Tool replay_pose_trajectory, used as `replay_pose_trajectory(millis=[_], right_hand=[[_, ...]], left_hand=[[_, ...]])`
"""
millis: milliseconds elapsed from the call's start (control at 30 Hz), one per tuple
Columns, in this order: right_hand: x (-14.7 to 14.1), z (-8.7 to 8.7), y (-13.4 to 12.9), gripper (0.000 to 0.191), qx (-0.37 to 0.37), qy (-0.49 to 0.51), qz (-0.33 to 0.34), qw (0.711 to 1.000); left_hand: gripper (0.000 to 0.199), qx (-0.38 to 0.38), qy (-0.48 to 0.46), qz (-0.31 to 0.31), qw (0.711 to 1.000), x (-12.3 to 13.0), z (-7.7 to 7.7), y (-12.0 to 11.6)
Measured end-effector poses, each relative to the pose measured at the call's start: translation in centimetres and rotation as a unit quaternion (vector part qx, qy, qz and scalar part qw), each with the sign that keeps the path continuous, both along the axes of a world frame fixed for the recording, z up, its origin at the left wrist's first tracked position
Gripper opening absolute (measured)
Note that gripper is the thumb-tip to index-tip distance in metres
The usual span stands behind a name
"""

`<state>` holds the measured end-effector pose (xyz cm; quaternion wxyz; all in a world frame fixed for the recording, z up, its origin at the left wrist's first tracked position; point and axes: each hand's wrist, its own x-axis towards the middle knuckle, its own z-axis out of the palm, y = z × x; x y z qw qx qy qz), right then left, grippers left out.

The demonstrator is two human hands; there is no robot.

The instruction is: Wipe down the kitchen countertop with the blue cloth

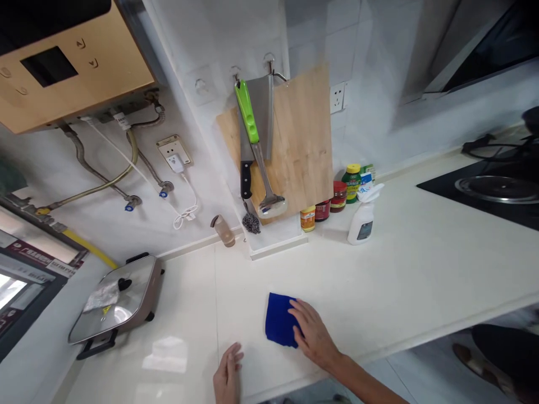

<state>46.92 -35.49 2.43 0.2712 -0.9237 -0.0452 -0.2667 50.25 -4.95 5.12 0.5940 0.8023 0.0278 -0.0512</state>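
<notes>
A folded dark blue cloth (pixel 280 321) lies on the white countertop (pixel 202 331). My right hand (pixel 315 336) reaches in from the lower right, its fingers and thumb bent over the cloth's right edge. To the left of the cloth and apart from it, my left hand (pixel 227 373) rests low over the counter near its front. Its fingers are loosely bent, with nothing seen in them. Part of that hand is cut off by the bottom of the view.
A white spray bottle (pixel 362 221) stands ahead to the right, beside several jars (pixel 338 196). A cutting board (pixel 301 140), cleaver (pixel 261 112) and green-handled ladle (pixel 248 112) hang on the wall. At left sits a lidded electric pan (pixel 122 303); at right, a black stove (pixel 497 188).
</notes>
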Motion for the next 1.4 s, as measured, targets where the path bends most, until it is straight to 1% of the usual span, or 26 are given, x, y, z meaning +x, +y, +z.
replay_pose_trajectory(millis=[67, 133, 200, 267, 300, 333, 433, 500, 567, 667, 767, 833, 867, 933, 1000, 1067, 1167, 1233, 1300, 1400], right_hand=[[0.9, 0.2, 1.8, 0.053, -0.045, 0.045, 0.039, 0.997], [1.4, -0.5, 3.0, 0.06, -0.084, 0.083, 0.055, 0.991], [1.6, -1.5, 3.5, 0.064, -0.112, 0.097, 0.052, 0.988], [1.8, -2.5, 3.6, 0.06, -0.12, 0.09, 0.049, 0.988], [1.9, -2.8, 3.5, 0.056, -0.096, 0.086, 0.051, 0.99], [2.1, -3.0, 3.4, 0.052, -0.056, 0.085, 0.056, 0.993], [2.9, -2.8, 3.0, 0.041, 0.09, 0.097, 0.064, 0.989], [3.5, -2.4, 2.3, 0.04, 0.15, 0.109, 0.05, 0.981], [4.0, -1.8, 1.2, 0.044, 0.202, 0.124, 0.028, 0.971], [4.4, -0.8, -0.8, 0.054, 0.309, 0.144, -0.001, 0.94], [4.5, 0.3, -2.3, 0.065, 0.419, 0.152, -0.02, 0.895], [4.2, 0.8, -2.8, 0.068, 0.481, 0.151, -0.027, 0.863], [4.0, 1.1, -2.8, 0.069, 0.505, 0.151, -0.029, 0.849], [3.6, 1.5, -2.6, 0.067, 0.542, 0.154, -0.031, 0.826], [3.0, 1.9, -2.0, 0.066, 0.565, 0.158, -0.034, 0.809], [2.5, 2.2, -1.3, 0.066, 0.58, 0.161, -0.036, 0.798], [1.6, 2.5, 0.1, 0.066, 0.593, 0.167, -0.039, 0.787], [1.0, 2.5, 1.0, 0.064, 0.598, 0.173, -0.037, 0.782], [0.6, 2.5, 1.8, 0.061, 0.601, 0.179, -0.033, 0.778], [0.3, 2.3, 2.0, 0.058, 0.611, 0.176, -0.041, 0.771]], left_hand=[[0.074, -0.026, 0.019, 0.053, 0.998, -0.5, -1.0, 1.4], [0.078, -0.04, 0.022, 0.087, 0.995, -0.7, -2.1, 2.2], [0.078, -0.043, 0.021, 0.101, 0.994, -0.9, -3.0, 2.5], [0.076, -0.033, 0.021, 0.105, 0.994, -1.0, -3.4, 2.4], [0.075, -0.026, 0.02, 0.106, 0.994, -1.1, -3.5, 2.3], [0.074, -0.017, 0.018, 0.106, 0.994, -1.1, -3.4, 2.2], [0.073, 0.006, 0.008, 0.099, 0.995, -1.3, -3.2, 1.8], [0.073, 0.016, 0.001, 0.095, 0.995, -1.4, -3.2, 1.6], [0.073, 0.021, -0.003, 0.093, 0.995, -1.5, -3.4, 1.5], [0.069, 0.028, -0.007, 0.087, 0.996, -1.5, -3.8, 1.7], [0.064, 0.028, -0.002, 0.09, 0.996, -1.3, -3.9, 1.9], [0.062, 0.001, 0.016, 0.101, 0.995, -0.9, -3.7, 1.5], [0.062, -0.027, 0.033, 0.104, 0.994, -0.7, -3.5, 1.1], [0.067, -0.11, 0.081, 0.096, 0.986, -0.2, -3.0, -0.5], [0.074, -0.191, 0.128, 0.077, 0.97, 0.1, -2.3, -3.1], [0.079, -0.232, 0.165, 0.05, 0.957, 0.3, -1.5, -6.2], [0.086, -0.228, 0.223, -0.021, 0.948, 0.7, -0.4, -10.6], [0.088, -0.203, 0.24, -0.07, 0.947, 1.1, 0.1, -12.6], [0.084, -0.169, 0.231, -0.095, 0.954, 1.6, 0.4, -13.8], [0.075, -0.128, 0.213, -0.103, 0.963, 2.2, 0.4, -14.1]])
